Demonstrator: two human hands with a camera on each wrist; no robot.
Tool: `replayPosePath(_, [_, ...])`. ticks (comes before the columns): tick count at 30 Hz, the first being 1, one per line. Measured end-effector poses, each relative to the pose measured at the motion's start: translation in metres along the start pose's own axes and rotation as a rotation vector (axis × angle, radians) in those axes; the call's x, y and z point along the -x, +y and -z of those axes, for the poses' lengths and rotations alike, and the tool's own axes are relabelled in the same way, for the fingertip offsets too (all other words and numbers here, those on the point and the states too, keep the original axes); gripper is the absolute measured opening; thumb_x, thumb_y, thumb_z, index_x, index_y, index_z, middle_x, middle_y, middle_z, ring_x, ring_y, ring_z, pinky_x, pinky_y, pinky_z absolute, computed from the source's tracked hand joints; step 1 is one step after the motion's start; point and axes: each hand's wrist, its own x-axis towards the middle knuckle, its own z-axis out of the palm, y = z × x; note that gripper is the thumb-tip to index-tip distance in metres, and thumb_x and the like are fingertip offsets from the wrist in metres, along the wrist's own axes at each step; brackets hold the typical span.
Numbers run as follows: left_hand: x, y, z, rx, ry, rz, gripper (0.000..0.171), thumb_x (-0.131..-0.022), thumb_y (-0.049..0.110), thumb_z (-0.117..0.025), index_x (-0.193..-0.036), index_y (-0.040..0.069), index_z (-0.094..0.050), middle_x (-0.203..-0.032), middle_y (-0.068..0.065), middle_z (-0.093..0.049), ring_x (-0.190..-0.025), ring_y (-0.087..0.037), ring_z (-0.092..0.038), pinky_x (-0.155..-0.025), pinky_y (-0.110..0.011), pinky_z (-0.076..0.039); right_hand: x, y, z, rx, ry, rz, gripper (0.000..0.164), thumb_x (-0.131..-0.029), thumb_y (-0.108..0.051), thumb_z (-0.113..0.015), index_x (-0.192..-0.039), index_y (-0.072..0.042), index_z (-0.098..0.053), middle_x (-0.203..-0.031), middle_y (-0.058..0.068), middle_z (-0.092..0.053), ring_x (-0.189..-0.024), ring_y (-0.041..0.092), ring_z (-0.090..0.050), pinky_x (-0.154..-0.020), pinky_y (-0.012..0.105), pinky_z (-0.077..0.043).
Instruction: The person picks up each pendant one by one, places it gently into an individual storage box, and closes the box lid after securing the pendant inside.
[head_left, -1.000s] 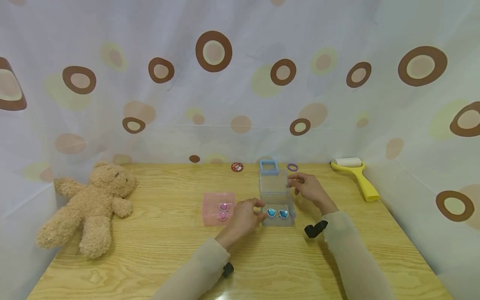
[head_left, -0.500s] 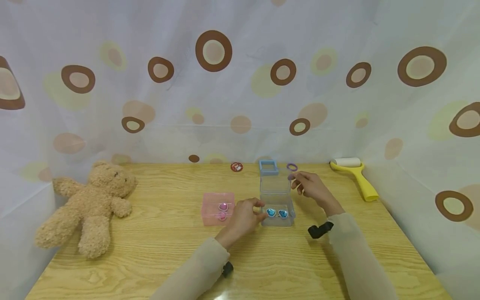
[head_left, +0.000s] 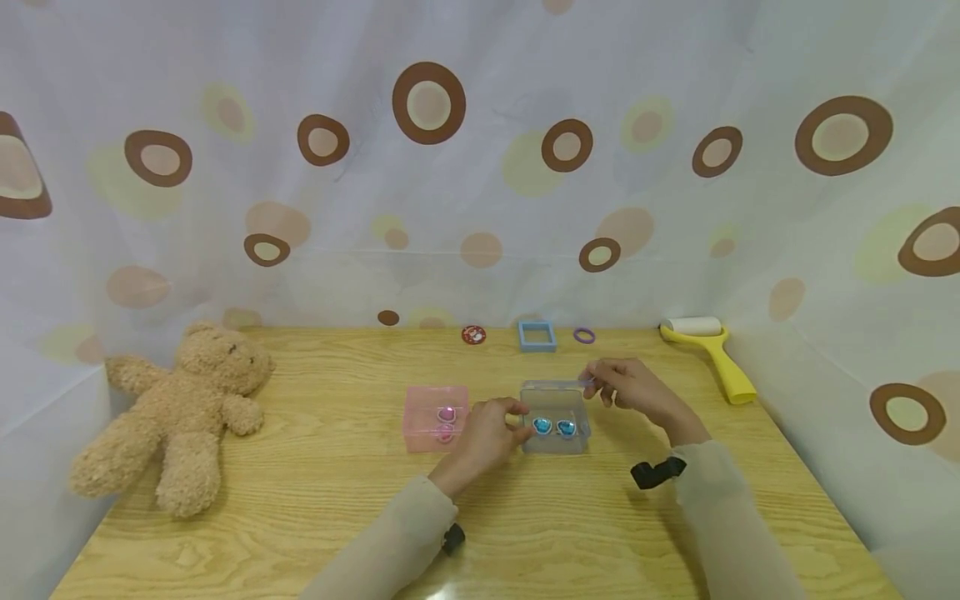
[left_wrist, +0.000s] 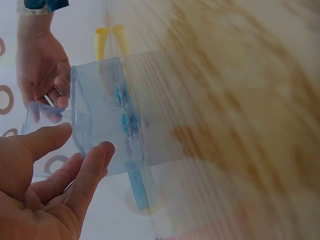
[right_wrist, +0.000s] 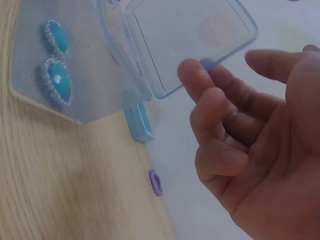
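Observation:
A clear bluish plastic box (head_left: 555, 443) stands on the table with two blue heart-shaped gems (head_left: 554, 427) in it, each edged in white. Its hinged lid (right_wrist: 200, 30) is raised; the head view shows it almost edge-on. My left hand (head_left: 487, 433) is at the box's left wall, thumb and fingertips spread right at its corner in the left wrist view. Behind the lid's right edge are the fingertips of my right hand (head_left: 633, 390), the index fingertip touching it. The right thumb stands apart from the lid, and the other fingers are loosely bent.
A pink box (head_left: 423, 421) with two pink gems (head_left: 446, 423) stands left of my left hand. Behind lie a red round badge (head_left: 474, 335), a blue square frame (head_left: 537, 347) and a purple ring (head_left: 584, 336). A yellow lint roller (head_left: 716, 354) and a teddy bear (head_left: 191, 408) flank them.
The lid has swung forward from leaning back to nearly edge-on in the head view. My right hand has moved slightly right and toward me with it. The left hand has stayed put.

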Motion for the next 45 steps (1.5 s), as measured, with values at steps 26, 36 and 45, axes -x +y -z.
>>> replayPosePath(26, [-0.001, -0.002, 0.004, 0.0, 0.006, -0.023, 0.06, -0.084, 0.018, -0.082, -0.138, 0.008, -0.057, -0.115, -0.014, -0.074, -0.101, -0.024, -0.074, -0.081, -0.032, -0.06, 0.015, 0.015, -0.008, 0.278, -0.115, 0.093, 0.028, -0.095, -0.019, -0.069, -0.122, -0.012, -0.065, -0.102, 0.008, -0.066, -0.075, 0.017, -0.057, -0.063, 0.027, -0.048])
replayPosePath(36, [-0.002, -0.002, 0.004, -0.034, -0.028, -0.016, 0.06, -0.087, 0.031, -0.078, -0.138, 0.008, -0.058, -0.118, -0.013, -0.073, -0.107, -0.028, -0.071, -0.087, -0.037, -0.059, 0.016, 0.014, -0.011, 0.251, -0.137, 0.103, 0.038, -0.091, -0.018, -0.073, -0.125, -0.005, -0.061, -0.104, 0.012, -0.065, -0.08, 0.023, -0.063, -0.066, 0.028, -0.053])
replayPosePath(45, [-0.002, 0.0, 0.002, -0.04, -0.008, -0.021, 0.056, -0.088, 0.028, -0.078, -0.136, 0.008, -0.058, -0.116, -0.013, -0.074, -0.105, -0.027, -0.071, -0.086, -0.037, -0.059, 0.016, 0.013, -0.011, 0.272, -0.15, 0.106, 0.04, -0.092, -0.018, -0.072, -0.128, -0.005, -0.061, -0.105, 0.012, -0.064, -0.08, 0.022, -0.061, -0.065, 0.028, -0.053])
